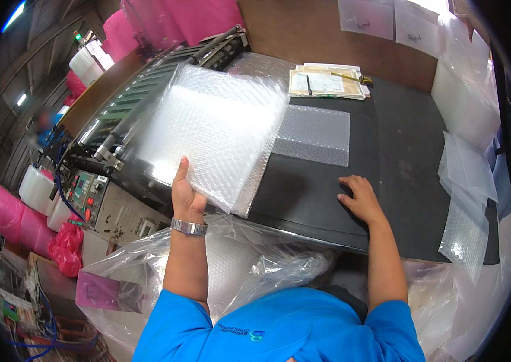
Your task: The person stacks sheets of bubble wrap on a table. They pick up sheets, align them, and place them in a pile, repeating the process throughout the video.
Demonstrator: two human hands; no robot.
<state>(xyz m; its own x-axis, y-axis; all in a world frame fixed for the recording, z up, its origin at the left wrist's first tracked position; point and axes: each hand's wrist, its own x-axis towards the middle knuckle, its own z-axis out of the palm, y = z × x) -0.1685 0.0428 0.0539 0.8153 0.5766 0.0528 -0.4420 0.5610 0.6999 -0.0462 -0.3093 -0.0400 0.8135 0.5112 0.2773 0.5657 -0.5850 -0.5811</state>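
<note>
My left hand (188,196) grips the near edge of a thick stack of clear bubble wrap sheets (213,133), thumb on top. The stack is tilted and slightly blurred at its edges, over the left part of the dark table (400,157) and beside the roller machine. The fingers under the stack are hidden. My right hand (359,196) is over the table near its front edge, fingers loosely bent and apart, with nothing in it. A single flat bubble wrap piece (319,136) lies on the table between the stack and my right hand, partly covered by the stack.
Papers (328,82) with a pen and a yellow tape measure lie at the back. Bubble wrap pieces (463,223) hang over the right edge. A green-slatted roller machine (141,90) and control box (89,193) stand left. A large clear plastic bag (231,253) hangs below the front edge.
</note>
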